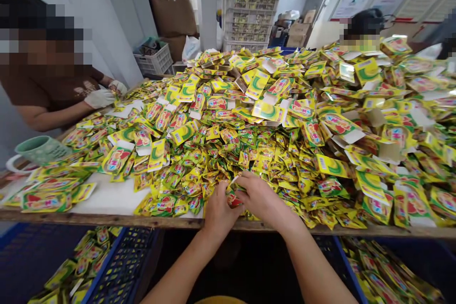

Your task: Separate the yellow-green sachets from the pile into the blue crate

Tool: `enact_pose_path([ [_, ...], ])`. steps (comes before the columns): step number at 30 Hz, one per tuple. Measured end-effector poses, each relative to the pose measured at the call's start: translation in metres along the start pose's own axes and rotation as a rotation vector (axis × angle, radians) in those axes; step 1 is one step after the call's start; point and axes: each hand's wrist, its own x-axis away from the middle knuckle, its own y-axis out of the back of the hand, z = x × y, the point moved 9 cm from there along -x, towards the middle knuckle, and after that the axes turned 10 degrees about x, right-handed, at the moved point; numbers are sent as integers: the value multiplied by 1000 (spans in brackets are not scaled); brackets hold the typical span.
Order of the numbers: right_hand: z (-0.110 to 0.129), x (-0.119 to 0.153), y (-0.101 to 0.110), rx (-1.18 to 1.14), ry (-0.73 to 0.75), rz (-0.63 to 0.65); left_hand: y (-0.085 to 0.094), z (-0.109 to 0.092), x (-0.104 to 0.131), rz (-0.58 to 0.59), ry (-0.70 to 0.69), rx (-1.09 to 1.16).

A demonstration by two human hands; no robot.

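At the table's front edge, my left hand (219,211) is closed with its thumb and fingers around a small yellow, green and red packet (233,199). My right hand (258,197) comes in from the other side, its fingers curled and pinching at the same packet, which they partly hide. Around both hands lies a dense heap of similar small sealed packets (263,156). Behind and to the right, many flat printed cardboard boxes (258,84) are piled on the heap, some with open end flaps.
A mug (42,149) stands at the left. Boxes (46,199) are stacked near the front-left edge. Below the table are blue crates (121,247) with more boxes. A gloved co-worker (98,97) handles packets at left; another person's head shows beyond the pile. White crates (249,23) are stacked behind.
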Motion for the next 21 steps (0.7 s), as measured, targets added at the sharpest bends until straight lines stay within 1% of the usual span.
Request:
enact_pose_path([
  [3, 3, -3, 3, -91, 27, 92, 4, 3, -2, 130, 13, 376],
  [4, 3, -5, 5, -122, 31, 98, 7, 4, -2, 170, 16, 482],
  [6, 7, -8, 8, -117, 57, 71, 11, 6, -3, 230, 19, 596],
  [8, 15, -10, 8, -29, 99, 32, 13, 10, -3, 265, 33, 623],
  [10, 26, -10, 4, 27, 124, 13, 14, 15, 0, 270, 49, 634],
  [13, 36, -9, -3, -13, 99, -21, 16, 24, 6, 255, 94, 603],
  [14, 36, -9, -5, -11, 73, -40, 17, 27, 6, 249, 106, 580],
  [16, 33, -10, -8, 65, 35, -94, 19, 34, 5, 247, 130, 549],
  [18, 31, -9, -11, 110, 45, -141, 21, 37, 2, 247, 145, 562],
  [21, 32, -1, -17, -25, 87, -193, 22, 34, 3, 239, 186, 622],
])
